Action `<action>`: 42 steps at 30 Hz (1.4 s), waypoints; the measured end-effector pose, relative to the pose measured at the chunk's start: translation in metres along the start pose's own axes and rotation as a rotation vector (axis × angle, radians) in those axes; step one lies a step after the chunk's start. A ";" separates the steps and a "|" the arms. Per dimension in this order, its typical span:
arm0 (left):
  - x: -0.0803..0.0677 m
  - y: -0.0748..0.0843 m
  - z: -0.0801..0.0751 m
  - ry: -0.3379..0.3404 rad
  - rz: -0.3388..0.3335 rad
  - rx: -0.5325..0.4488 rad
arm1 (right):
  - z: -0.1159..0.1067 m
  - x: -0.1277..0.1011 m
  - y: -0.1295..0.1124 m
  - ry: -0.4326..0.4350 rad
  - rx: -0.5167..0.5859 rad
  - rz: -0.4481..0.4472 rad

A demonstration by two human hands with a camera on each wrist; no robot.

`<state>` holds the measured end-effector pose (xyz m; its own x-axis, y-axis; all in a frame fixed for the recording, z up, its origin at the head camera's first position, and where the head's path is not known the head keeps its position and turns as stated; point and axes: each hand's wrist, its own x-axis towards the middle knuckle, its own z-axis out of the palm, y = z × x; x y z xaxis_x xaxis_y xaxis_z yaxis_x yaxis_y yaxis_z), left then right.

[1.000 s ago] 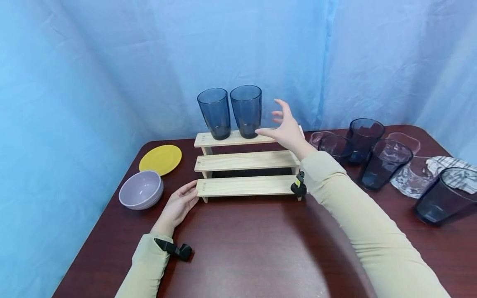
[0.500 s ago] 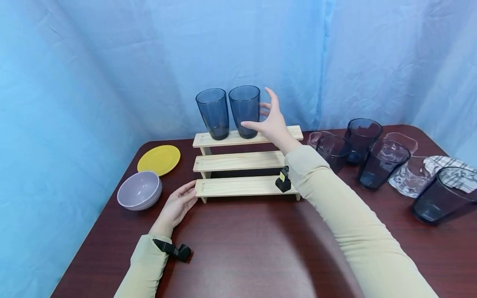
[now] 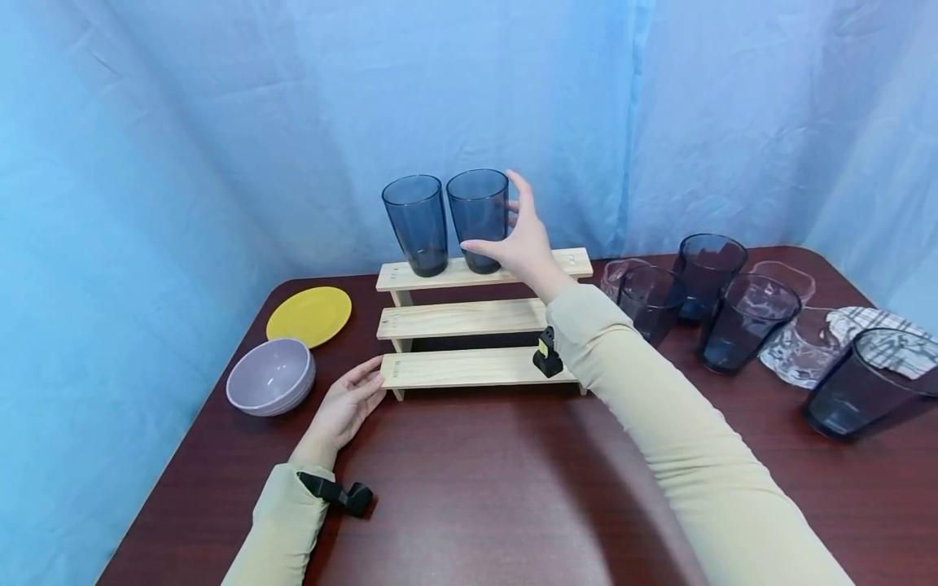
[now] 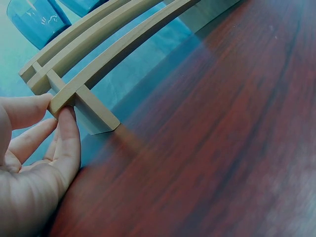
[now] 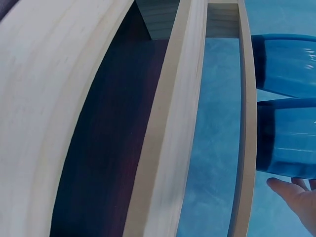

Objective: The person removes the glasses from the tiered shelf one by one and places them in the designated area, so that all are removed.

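Bright, even light is falling from above, laying soft glare on the tabletop (image 3: 513, 488). Both wrist views are bending the wooden rack (image 4: 103, 47) into curves and blurring the near fingers (image 4: 66, 143).

Yellow plate (image 3: 309, 315) and grey bowl (image 3: 271, 377) at left; checked cloth (image 3: 890, 342) far right on dark table (image 3: 469, 488).

A dark reddish-brown wood-grain table (image 3: 469, 496) with rounded corners fills the lower half of the head view. Pale blue fabric curtains (image 3: 220, 122) enclose it at the rear and on both sides, hanging in soft vertical folds. Lighting is even and diffuse, with a faint sheen on the tabletop near the front edge.
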<state>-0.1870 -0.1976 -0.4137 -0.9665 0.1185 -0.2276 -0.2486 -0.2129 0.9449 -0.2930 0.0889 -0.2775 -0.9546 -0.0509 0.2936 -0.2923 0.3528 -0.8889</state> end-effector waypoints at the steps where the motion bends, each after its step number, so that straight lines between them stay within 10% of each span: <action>1: 0.000 0.000 0.000 0.000 -0.001 -0.001 | 0.001 0.000 0.000 -0.002 -0.003 0.000; 42: -0.003 0.004 0.002 -0.005 0.018 -0.036 | -0.021 -0.025 0.006 0.013 -0.053 -0.109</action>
<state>-0.1850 -0.1972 -0.4092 -0.9706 0.1192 -0.2090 -0.2330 -0.2496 0.9399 -0.2695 0.1120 -0.2825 -0.9164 -0.0796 0.3924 -0.3904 0.3950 -0.8316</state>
